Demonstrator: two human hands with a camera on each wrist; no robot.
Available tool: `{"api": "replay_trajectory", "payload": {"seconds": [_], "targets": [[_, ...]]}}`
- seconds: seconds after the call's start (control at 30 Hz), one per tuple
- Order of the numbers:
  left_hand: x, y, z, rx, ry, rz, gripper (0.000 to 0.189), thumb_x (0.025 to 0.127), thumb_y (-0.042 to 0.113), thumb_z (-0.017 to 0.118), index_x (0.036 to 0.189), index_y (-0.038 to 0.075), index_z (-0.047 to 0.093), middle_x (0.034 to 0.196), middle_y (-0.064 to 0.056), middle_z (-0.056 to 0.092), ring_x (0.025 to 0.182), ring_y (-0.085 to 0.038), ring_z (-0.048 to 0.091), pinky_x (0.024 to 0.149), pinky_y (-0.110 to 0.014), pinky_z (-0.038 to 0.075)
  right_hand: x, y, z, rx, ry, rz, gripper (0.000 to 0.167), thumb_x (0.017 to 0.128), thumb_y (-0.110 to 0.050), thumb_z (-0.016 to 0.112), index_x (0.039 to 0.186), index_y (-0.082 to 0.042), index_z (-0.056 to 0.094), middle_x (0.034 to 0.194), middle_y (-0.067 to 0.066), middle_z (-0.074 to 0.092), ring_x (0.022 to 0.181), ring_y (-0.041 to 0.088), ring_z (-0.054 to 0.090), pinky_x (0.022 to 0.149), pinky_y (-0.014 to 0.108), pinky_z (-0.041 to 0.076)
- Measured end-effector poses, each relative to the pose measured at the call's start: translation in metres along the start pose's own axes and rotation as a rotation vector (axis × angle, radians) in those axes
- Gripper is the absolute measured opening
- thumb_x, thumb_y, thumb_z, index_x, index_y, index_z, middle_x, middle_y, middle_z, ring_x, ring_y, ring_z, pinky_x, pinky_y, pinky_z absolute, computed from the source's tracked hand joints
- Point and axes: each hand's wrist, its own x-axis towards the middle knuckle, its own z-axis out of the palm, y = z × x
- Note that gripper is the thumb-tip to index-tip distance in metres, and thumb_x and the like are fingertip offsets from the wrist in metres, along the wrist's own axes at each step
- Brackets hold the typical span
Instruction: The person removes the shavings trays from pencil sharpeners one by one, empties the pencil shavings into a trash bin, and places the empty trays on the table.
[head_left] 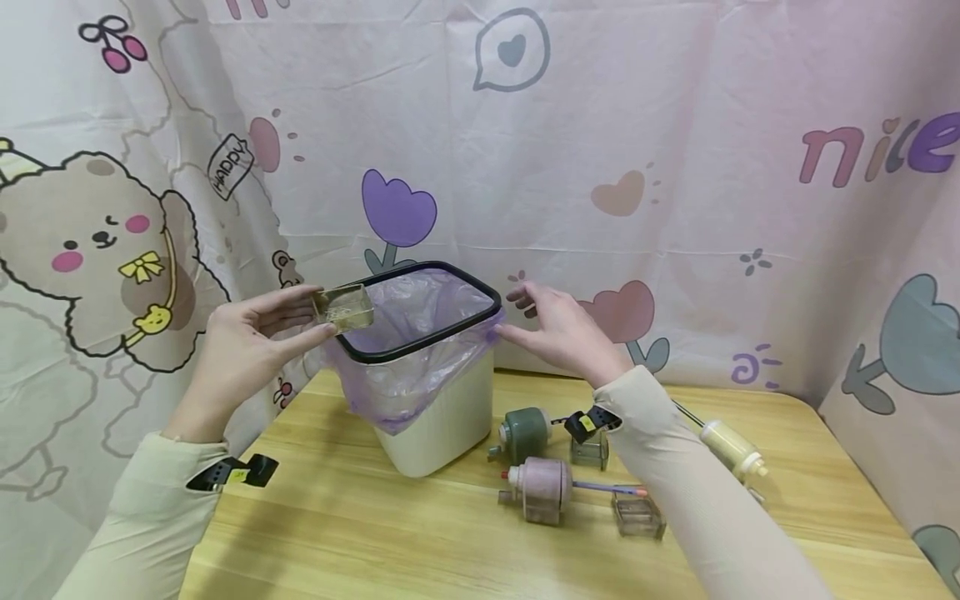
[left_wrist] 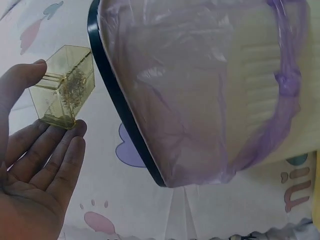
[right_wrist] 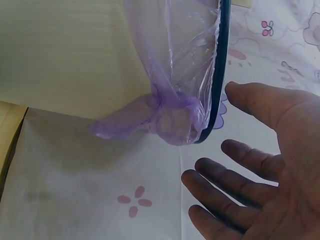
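My left hand (head_left: 255,346) pinches a small see-through yellow shavings drawer (head_left: 347,308) between thumb and fingers at the left of the bin's rim. In the left wrist view, pencil shavings (left_wrist: 75,89) show inside the drawer. A white trash bin (head_left: 450,417) stands on the table, lined with a thin purple bag (head_left: 420,396) under a black rim frame (head_left: 438,335). The right hand (head_left: 558,329) is by the right corner of the rim, fingers spread and holding nothing. In the right wrist view, a knotted bunch of the bag (right_wrist: 172,117) hangs near that hand.
Green (head_left: 527,433) and pink (head_left: 545,490) crank pencil sharpeners lie right of the bin; a yellow one (head_left: 726,446) is beyond the right forearm. Two clear drawers, one rear (head_left: 590,450) and one front (head_left: 639,514), sit beside them on the wooden table (head_left: 337,517). A printed curtain hangs behind.
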Motion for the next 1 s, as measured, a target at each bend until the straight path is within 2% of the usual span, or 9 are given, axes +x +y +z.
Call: {"api": "replay_trajectory", "payload": {"seconds": [0.1, 0.2, 0.37, 0.5, 0.73, 0.8, 0.83, 0.9, 1.0], "targets": [[0.003, -0.003, -0.001, 0.040, -0.012, 0.010, 0.051, 0.089, 0.009, 0.089, 0.136, 0.002, 0.072, 0.109, 0.022, 0.079, 0.097, 0.005, 0.077, 0.085, -0.015, 0.061, 0.005, -0.002, 0.002, -0.003, 0.006, 0.000, 0.059, 0.099, -0.043, 0.075, 0.145, -0.009, 0.059, 0.142, 0.017, 0.068, 0.133, 0.035, 0.064, 0.111, 0.053, 0.055], [0.005, -0.005, -0.001, 0.075, -0.023, 0.019, 0.052, 0.089, 0.011, 0.089, 0.137, 0.004, 0.072, 0.113, 0.018, 0.080, 0.098, 0.006, 0.076, 0.085, -0.014, 0.061, 0.009, -0.004, 0.005, -0.013, 0.010, 0.001, 0.061, 0.099, -0.044, 0.075, 0.146, -0.008, 0.059, 0.141, 0.017, 0.068, 0.133, 0.035, 0.064, 0.111, 0.052, 0.055], [0.009, -0.005, 0.001, 0.171, -0.025, 0.035, 0.051, 0.089, 0.019, 0.090, 0.137, 0.010, 0.074, 0.125, -0.003, 0.080, 0.099, 0.011, 0.073, 0.086, -0.009, 0.058, 0.014, -0.008, 0.011, -0.017, 0.014, 0.000, 0.059, 0.099, -0.045, 0.075, 0.143, -0.009, 0.061, 0.139, 0.017, 0.069, 0.131, 0.034, 0.065, 0.109, 0.052, 0.056], [0.013, -0.005, 0.004, 0.250, -0.041, 0.088, 0.053, 0.089, 0.021, 0.090, 0.138, 0.011, 0.073, 0.132, -0.016, 0.076, 0.099, 0.015, 0.069, 0.084, -0.003, 0.054, 0.016, -0.011, 0.013, -0.024, 0.013, 0.007, 0.056, 0.100, -0.045, 0.074, 0.142, -0.010, 0.063, 0.138, 0.015, 0.068, 0.130, 0.033, 0.065, 0.108, 0.052, 0.057], [0.020, -0.005, 0.006, 0.303, -0.069, 0.142, 0.055, 0.088, 0.017, 0.091, 0.139, 0.010, 0.073, 0.129, -0.019, 0.076, 0.092, 0.018, 0.066, 0.079, -0.002, 0.054, 0.020, -0.014, 0.015, -0.050, 0.017, 0.008, 0.056, 0.100, -0.045, 0.072, 0.142, -0.008, 0.064, 0.142, 0.014, 0.068, 0.136, 0.034, 0.063, 0.112, 0.051, 0.054], [0.023, -0.005, 0.007, 0.326, -0.073, 0.161, 0.055, 0.087, 0.017, 0.092, 0.138, 0.011, 0.073, 0.126, -0.018, 0.077, 0.092, 0.015, 0.068, 0.078, -0.002, 0.054, 0.022, -0.013, 0.016, -0.056, 0.016, 0.009, 0.058, 0.101, -0.046, 0.072, 0.143, -0.007, 0.064, 0.143, 0.014, 0.068, 0.137, 0.034, 0.062, 0.113, 0.051, 0.053], [0.023, -0.004, 0.007, 0.349, -0.073, 0.177, 0.055, 0.087, 0.017, 0.092, 0.138, 0.012, 0.073, 0.125, -0.017, 0.078, 0.093, 0.009, 0.071, 0.078, -0.001, 0.053, 0.022, -0.013, 0.016, -0.059, 0.015, 0.008, 0.060, 0.101, -0.046, 0.072, 0.144, -0.006, 0.063, 0.145, 0.015, 0.067, 0.138, 0.034, 0.062, 0.113, 0.051, 0.053], [0.025, -0.003, 0.008, 0.400, -0.072, 0.217, 0.054, 0.087, 0.017, 0.092, 0.138, 0.013, 0.074, 0.122, -0.015, 0.079, 0.096, -0.006, 0.078, 0.078, 0.002, 0.049, 0.023, -0.012, 0.016, -0.066, 0.014, 0.012, 0.062, 0.101, -0.048, 0.071, 0.146, -0.005, 0.063, 0.151, 0.017, 0.064, 0.141, 0.034, 0.060, 0.115, 0.051, 0.052], [0.028, -0.002, 0.008, 0.484, -0.073, 0.284, 0.055, 0.086, 0.017, 0.092, 0.138, 0.014, 0.074, 0.120, -0.013, 0.079, 0.100, -0.028, 0.080, 0.080, 0.003, 0.044, 0.024, -0.011, 0.017, -0.067, 0.015, 0.019, 0.063, 0.102, -0.048, 0.070, 0.146, -0.004, 0.064, 0.157, 0.020, 0.058, 0.146, 0.036, 0.056, 0.118, 0.051, 0.051]]}}
